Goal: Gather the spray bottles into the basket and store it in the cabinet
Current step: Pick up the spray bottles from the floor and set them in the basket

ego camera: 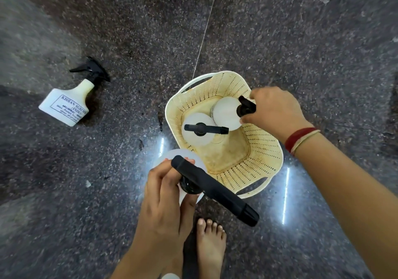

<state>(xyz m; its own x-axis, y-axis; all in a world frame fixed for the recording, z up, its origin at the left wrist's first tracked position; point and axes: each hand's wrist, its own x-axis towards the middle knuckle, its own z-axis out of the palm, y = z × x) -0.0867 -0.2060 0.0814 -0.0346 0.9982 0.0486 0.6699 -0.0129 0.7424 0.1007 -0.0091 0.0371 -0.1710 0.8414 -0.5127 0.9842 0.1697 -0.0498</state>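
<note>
We look straight down on a speckled dark stone floor (280,31). A cream slotted basket (267,149) sits just right of centre, its long axis running from 10 to 4 o'clock.

Two bottles stand upright inside it. The first bottle (199,131) is at the basket's 9 o'clock side, its black spray head lying along 3 o'clock. The second bottle (226,111) stands at the 12 o'clock end; our right hand (273,110) is closed around its black spray head, nozzle toward 11 o'clock. A red and cream band (300,138) circles that wrist.

Our left hand (165,194) is wrapped around the neck of a third bottle (172,156), held upright just outside the basket's 7 o'clock rim; its long black nozzle points toward 4 o'clock.

A fourth bottle (69,100), white with a printed label, lies flat on the floor well apart at 9 o'clock, long axis pointing its black trigger to 1 o'clock.

A bare foot (211,246) shows at 6 o'clock.
</note>
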